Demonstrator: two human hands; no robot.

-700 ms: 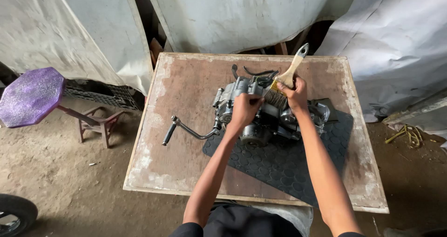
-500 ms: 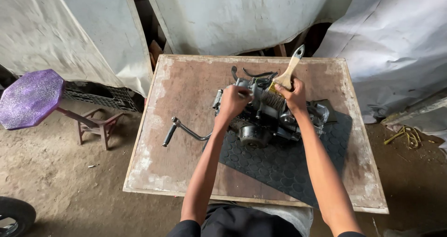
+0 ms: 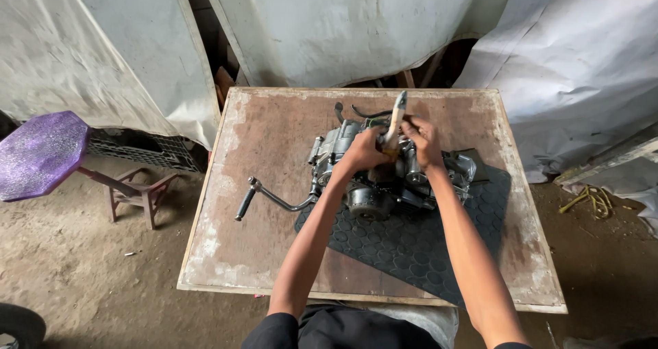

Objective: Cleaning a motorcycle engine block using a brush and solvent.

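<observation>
- We are closing our right hand (image 3: 423, 138) around a light brush (image 3: 395, 119).
- We are bracing our left hand (image 3: 363, 150), grip closed, on the heavy, rigid engine (image 3: 356, 184) on the desk (image 3: 267, 150).

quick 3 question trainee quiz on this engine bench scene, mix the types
1. True or false: the engine sits partly on the rubber mat.
2. What does the right hand hold? A) brush B) hammer C) rag
3. Which side of the engine does the kick lever stick out from, as seen from the head camera?

Key
1. True
2. A, the brush; the left hand is at it too
3. Left
</observation>
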